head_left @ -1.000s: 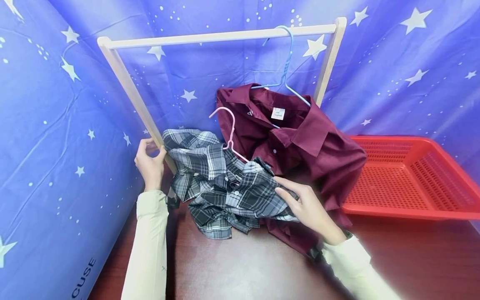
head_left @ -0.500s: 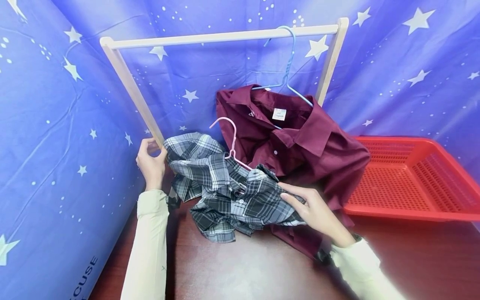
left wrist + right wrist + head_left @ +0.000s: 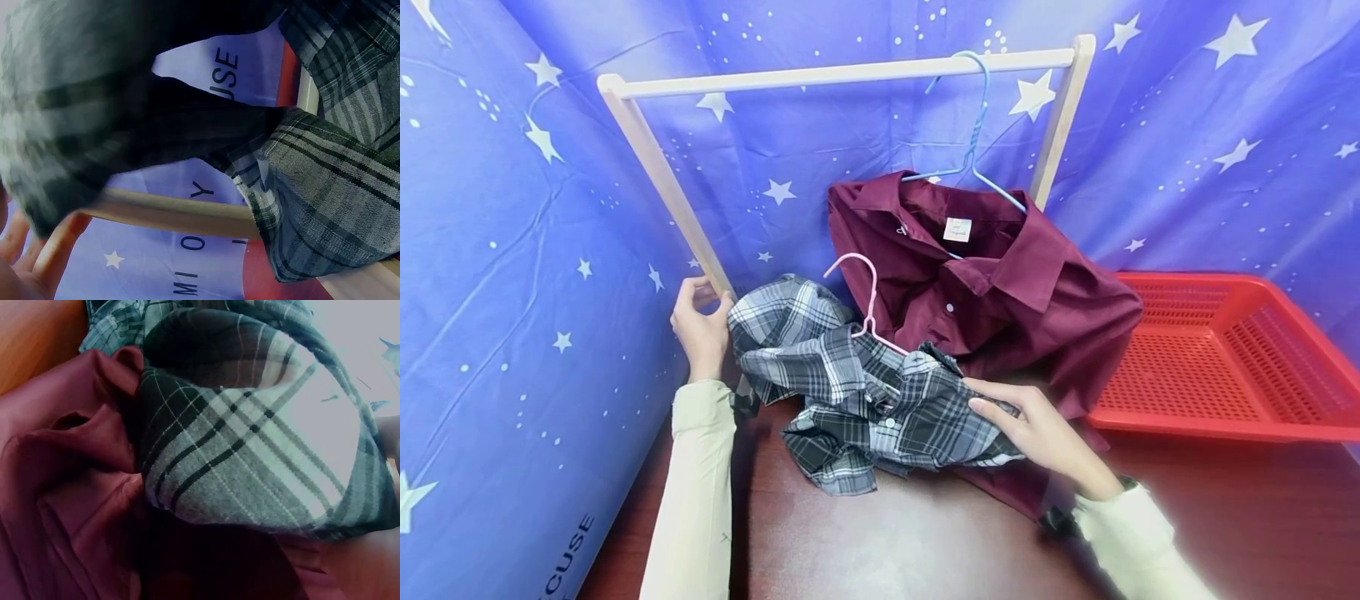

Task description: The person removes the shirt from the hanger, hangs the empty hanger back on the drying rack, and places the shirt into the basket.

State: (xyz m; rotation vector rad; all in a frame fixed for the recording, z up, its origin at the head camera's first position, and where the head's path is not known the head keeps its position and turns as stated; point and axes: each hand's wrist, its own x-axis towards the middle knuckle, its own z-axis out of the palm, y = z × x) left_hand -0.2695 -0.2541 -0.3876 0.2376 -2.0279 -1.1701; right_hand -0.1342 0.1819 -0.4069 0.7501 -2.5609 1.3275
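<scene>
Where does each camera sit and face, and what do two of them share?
Head: on the head, facing forward and down at the rack, plaid shirt, maroon shirt and red basket; left hand, right hand and both sleeves show.
Left wrist: on that wrist, facing the plaid shirt and lettered backdrop; the left hand's fingers show at lower left.
Right wrist: on that wrist, facing the plaid shirt and maroon shirt; apparently a blurred bit of hand at right.
Shared by head and right wrist: both shirts.

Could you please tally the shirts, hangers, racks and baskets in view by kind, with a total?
Shirts: 2 (plaid shirt, maroon shirt)
Hangers: 2 (pink hanger, blue hanger)
Rack: 1
Basket: 1
Total: 6
</scene>
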